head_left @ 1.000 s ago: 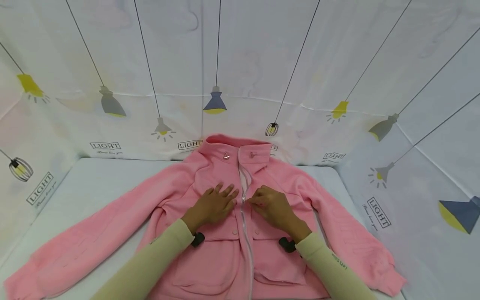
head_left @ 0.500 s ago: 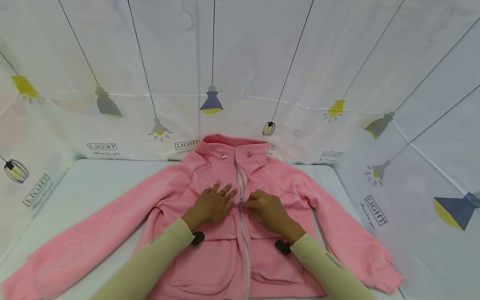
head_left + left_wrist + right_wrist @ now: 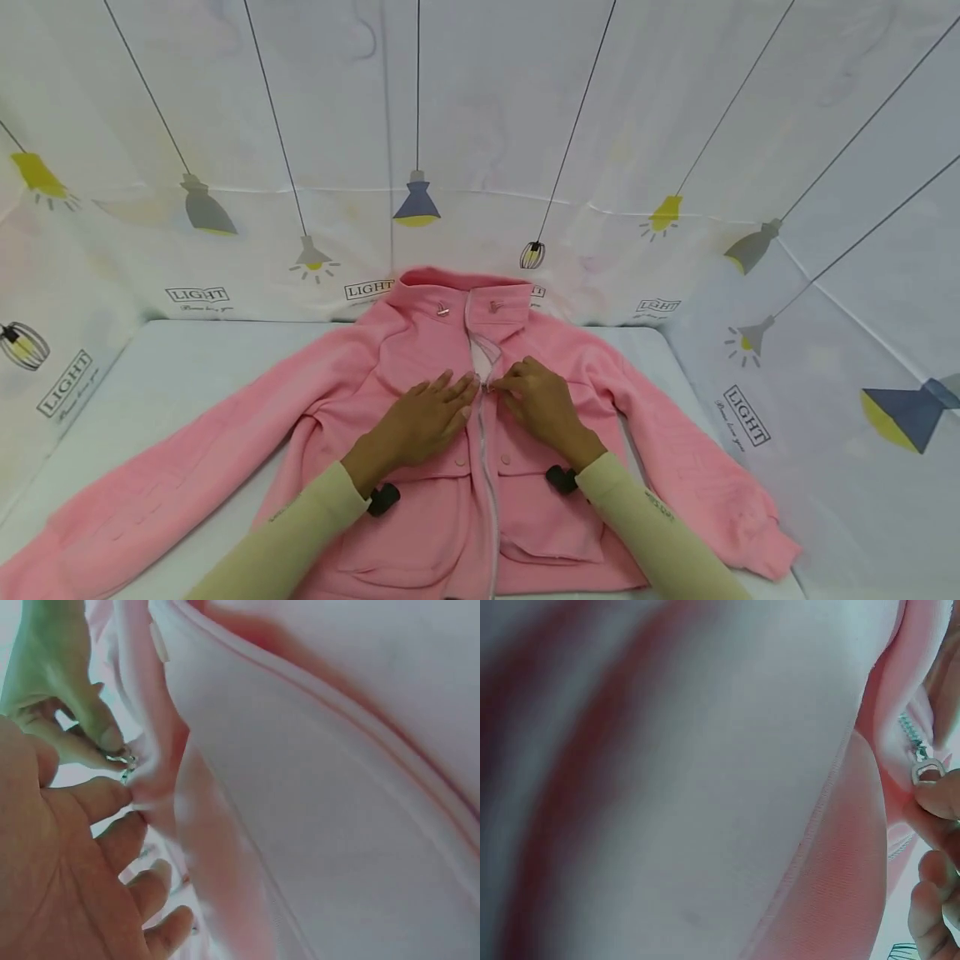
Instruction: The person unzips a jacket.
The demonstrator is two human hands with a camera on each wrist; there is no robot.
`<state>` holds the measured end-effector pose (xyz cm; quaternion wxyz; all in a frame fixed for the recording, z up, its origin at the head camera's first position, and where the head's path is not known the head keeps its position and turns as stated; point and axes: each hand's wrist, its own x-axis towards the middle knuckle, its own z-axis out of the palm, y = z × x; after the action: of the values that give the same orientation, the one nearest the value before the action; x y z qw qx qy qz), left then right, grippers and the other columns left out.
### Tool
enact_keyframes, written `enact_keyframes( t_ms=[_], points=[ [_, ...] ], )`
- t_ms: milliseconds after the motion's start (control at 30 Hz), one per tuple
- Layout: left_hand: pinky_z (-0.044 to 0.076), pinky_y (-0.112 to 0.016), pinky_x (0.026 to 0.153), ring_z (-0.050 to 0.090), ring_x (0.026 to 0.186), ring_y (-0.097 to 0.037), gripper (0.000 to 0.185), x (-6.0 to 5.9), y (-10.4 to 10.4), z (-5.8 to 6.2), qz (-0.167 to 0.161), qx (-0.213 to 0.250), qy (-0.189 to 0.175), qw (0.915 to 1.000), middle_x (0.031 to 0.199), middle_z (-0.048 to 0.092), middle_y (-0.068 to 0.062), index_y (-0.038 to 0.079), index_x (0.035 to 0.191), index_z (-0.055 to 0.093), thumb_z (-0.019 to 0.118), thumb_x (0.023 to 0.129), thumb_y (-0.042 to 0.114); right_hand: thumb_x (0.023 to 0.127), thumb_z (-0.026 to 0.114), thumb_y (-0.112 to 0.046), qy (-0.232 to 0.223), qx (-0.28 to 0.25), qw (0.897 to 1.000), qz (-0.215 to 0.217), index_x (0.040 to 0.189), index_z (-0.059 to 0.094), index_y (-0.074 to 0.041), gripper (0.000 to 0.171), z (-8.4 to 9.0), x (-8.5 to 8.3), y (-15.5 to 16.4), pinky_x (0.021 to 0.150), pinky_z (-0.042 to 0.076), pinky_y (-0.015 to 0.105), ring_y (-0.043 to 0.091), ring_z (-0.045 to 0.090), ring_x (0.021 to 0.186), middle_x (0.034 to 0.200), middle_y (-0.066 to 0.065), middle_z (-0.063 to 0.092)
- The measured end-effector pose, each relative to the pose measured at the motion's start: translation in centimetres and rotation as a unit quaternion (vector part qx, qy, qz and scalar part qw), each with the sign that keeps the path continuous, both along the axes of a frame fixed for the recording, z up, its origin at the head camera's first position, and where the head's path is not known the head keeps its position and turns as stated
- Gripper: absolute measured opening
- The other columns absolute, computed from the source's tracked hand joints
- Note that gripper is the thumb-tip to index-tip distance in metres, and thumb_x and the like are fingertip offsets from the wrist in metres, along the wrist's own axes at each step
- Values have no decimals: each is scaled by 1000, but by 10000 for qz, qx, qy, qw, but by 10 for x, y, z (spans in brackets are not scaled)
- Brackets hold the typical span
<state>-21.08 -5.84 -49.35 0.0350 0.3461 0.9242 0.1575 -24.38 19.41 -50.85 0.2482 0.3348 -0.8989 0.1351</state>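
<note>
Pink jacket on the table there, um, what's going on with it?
A person has the jacket spread front side up on the table. Their right hand pinches the zipper pull, partway up the front, while their left hand rests on the cloth beside it. Below the pull the zipper looks closed; just above it there's a gap, below the collar.

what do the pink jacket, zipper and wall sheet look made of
Jacket: soft, matte fabric, probably knit, judging by its rounded folds and fine surface texture.
Zipper: likely shiny metal, since its teeth and pull look silvery; coated plastic can't be ruled out.
Wall sheet: thin, smooth, creased, printed with lamps; cloth or plastic, I can't tell.
</note>
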Motion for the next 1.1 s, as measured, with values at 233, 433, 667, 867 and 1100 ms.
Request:
enact_keyframes(
  t_ms=[233,433,667,867,1100],
  points=[
    [38,-63,122,38,157,-42,53,-4,3,-13,78,-156,-72,9998,170,41,-9,12,163,45,32,117,36,85,87,-8,-336,184,9986,369,92,88,-21,15,-3,2,-3,68,59,33,14,65,81,84,-6,73],
    [37,-65,121,36,159,-41,54,-10,3,-23,151,-211,-91,9996,172,39,-5,16,165,42,33,117,37,85,87,-10,-566,284,9956,685,93,88,-20,13,-4,6,-4,70,60,33,14,68,83,87,-5,73],
    [34,-63,124,29,163,-39,55,-11,-1,-22,72,-281,-285,9992,174,34,-5,14,167,37,31,117,37,86,89,-12,-938,101,9909,965,97,88,-20,13,2,13,2,72,58,33,15,67,82,85,-3,72],
    [32,-62,126,25,164,-38,55,-11,-2,-19,90,-339,-447,9984,175,33,-4,15,167,37,30,117,37,88,87,-13,-1249,69,9869,1019,101,88,-21,15,5,18,6,74,59,33,14,69,85,89,-5,75],
    [29,-62,127,23,165,-37,55,-11,0,-22,81,-375,-553,9977,176,31,-2,16,167,36,27,118,38,89,86,-9,-1533,-305,9797,1257,100,88,-20,16,6,23,6,71,58,29,10,70,83,88,-6,75]
  ],
)
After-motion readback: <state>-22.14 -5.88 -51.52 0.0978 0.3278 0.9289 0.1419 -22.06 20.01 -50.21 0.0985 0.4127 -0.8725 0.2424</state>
